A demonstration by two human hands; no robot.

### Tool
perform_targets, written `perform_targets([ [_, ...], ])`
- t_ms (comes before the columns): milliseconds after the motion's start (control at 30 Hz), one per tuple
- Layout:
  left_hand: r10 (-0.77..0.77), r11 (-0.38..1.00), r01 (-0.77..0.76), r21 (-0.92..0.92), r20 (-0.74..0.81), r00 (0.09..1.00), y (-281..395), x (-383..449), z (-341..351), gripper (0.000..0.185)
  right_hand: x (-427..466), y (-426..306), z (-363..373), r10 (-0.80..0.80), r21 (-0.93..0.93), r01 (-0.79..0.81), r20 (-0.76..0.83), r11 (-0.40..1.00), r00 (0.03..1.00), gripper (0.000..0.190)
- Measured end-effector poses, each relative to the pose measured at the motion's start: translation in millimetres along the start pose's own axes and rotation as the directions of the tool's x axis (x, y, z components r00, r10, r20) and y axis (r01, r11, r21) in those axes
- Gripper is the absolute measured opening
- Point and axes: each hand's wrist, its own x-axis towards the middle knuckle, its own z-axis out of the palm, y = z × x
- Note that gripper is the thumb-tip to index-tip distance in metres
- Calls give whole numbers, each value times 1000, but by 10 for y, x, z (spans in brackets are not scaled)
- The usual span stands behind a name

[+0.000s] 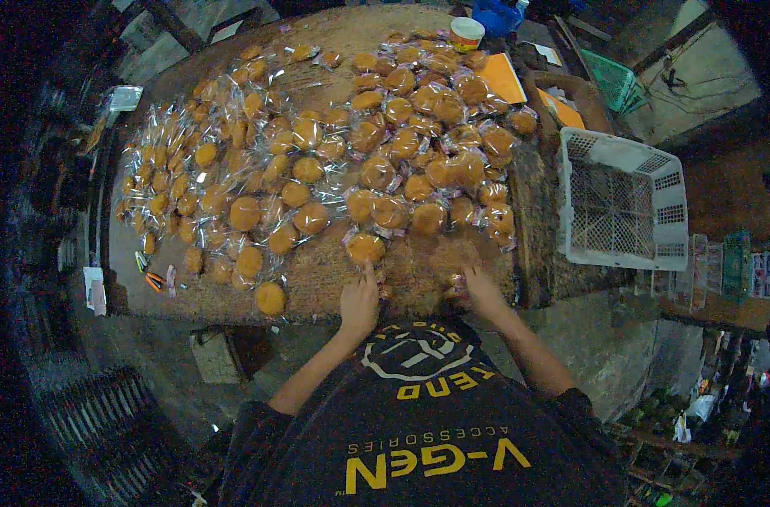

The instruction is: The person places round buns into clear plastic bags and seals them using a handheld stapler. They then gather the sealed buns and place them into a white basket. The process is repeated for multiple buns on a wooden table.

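My left hand (359, 301) is at the table's near edge. Its index finger reaches out to the near rim of a round brown bun (365, 249) in clear plastic wrap, and the other fingers look curled, their grip hidden. To the right, my right hand (484, 296) is blurred, fingers pointing away from me. A small pinkish, shiny piece (456, 284) lies at its fingertips; whether the hand holds it cannot be made out. Beyond both hands, wrapped buns with pinkish ends (428, 218) lie heaped. More buns in loose clear bags (245, 213) cover the left side.
The wooden table (321, 285) has an orange-handled tool (153, 282) at its near left. A white plastic crate (623, 253) stands to the right. Toward the far right are an orange sheet (502, 77), a white tub (467, 32) and a blue bag (496, 16).
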Motion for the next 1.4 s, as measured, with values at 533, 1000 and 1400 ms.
perform_targets([
  [533,-48,755,30,-655,-10,999,-891,474,-340,101,1621,-424,-816,-255,-346,298,164,890,953,96],
  [1000,258,933,-192,-303,197,946,-738,913,-313,84,465,-547,-7,-183,-269,134,-163,954,970,50],
  [1400,48,897,13,-442,128,991,-419,397,-335,80,1177,-26,-2016,-237,342,145,242,928,941,74],
])
